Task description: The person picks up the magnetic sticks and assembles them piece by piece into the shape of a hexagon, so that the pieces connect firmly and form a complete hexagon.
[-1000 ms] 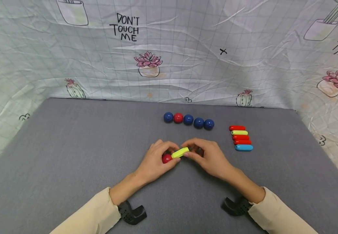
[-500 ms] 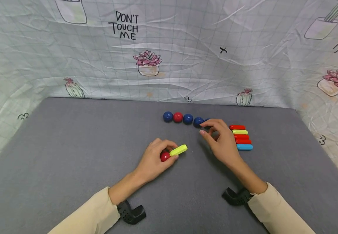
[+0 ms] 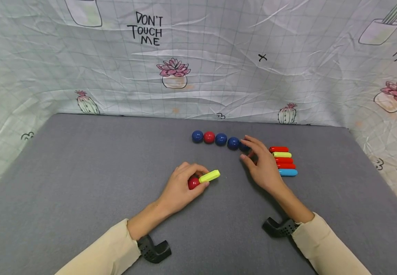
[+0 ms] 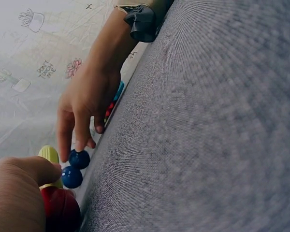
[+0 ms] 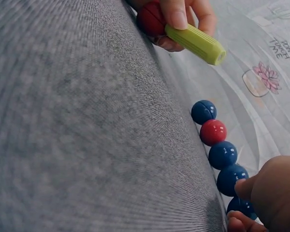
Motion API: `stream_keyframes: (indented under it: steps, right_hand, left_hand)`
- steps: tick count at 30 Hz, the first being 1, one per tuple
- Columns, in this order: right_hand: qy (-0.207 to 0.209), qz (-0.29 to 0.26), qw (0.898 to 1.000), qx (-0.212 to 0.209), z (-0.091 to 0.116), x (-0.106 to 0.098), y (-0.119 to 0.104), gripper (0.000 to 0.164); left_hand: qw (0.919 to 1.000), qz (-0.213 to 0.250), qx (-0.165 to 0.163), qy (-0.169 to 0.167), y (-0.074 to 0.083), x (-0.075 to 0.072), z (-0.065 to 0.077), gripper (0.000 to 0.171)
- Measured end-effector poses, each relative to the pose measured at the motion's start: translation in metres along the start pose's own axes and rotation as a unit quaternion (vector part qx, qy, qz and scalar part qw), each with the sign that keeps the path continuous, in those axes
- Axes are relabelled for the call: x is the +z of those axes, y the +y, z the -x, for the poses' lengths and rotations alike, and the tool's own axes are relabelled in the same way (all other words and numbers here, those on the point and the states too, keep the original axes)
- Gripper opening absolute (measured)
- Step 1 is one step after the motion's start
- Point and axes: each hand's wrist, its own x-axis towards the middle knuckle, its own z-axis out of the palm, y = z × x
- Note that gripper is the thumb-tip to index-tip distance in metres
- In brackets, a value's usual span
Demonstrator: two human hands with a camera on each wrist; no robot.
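Note:
My left hand (image 3: 184, 185) grips a red ball (image 3: 193, 183) with a yellow-green ridged rod (image 3: 209, 176) set against it; the rod's free end points right and away. In the right wrist view the thumb lies over the joint of the ball and the rod (image 5: 198, 44). My right hand (image 3: 263, 164) is at the right end of a ball row, thumb and fingers apart around the last blue ball (image 3: 244, 146), which they partly hide. Its fingertips are right at that ball in the left wrist view, beside another blue ball (image 4: 72, 177).
The row also holds a red ball (image 3: 209, 137) and more blue balls (image 3: 197, 136). Right of my right hand lie several short rods: red (image 3: 279, 149), yellow (image 3: 282, 154) and blue (image 3: 288, 172). A printed cloth (image 3: 219, 76) hangs behind the grey tabletop (image 3: 98, 172).
My right hand has let go of the yellow-green rod and moved right and away to the end of the ball row. The left hand keeps its grip, nearly still.

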Motion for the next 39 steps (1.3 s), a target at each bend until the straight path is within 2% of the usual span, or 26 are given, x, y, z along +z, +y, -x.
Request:
stream_keyframes:
  steps: [7, 11, 17, 25, 30, 35, 39]
  right_hand:
    - [0.012, 0.006, 0.999, 0.035, 0.001, -0.001, -0.001, 0.038]
    - [0.015, 0.008, 0.999, 0.04, 0.001, -0.002, -0.001, 0.038]
    - [0.016, 0.017, 0.999, 0.034, 0.0, -0.002, -0.002, 0.036]
    - [-0.018, 0.035, 0.999, 0.01, 0.0, -0.001, -0.002, 0.037]
    - [-0.013, 0.035, 0.999, -0.006, 0.001, -0.001, -0.002, 0.039]
    - [-0.004, 0.01, 1.0, 0.021, 0.0, -0.002, -0.008, 0.043]
    - [-0.02, -0.032, 0.999, 0.034, 0.001, -0.004, -0.017, 0.045]
  left_hand:
    - [1.0, -0.001, -0.003, -0.002, 0.001, -0.001, 0.0, 0.023]
    - [1.0, 0.0, -0.005, -0.003, 0.002, -0.001, 0.0, 0.023]
    - [1.0, 0.0, -0.007, -0.002, 0.002, -0.001, 0.0, 0.023]
    - [0.9999, -0.002, -0.01, -0.004, 0.003, -0.001, 0.0, 0.024]
    - [1.0, -0.002, -0.007, -0.004, 0.002, -0.001, 0.0, 0.024]
    - [1.0, -0.002, -0.005, -0.002, 0.001, -0.001, 0.0, 0.024]
    - [1.0, -0.003, -0.009, -0.002, 0.001, -0.001, 0.0, 0.024]
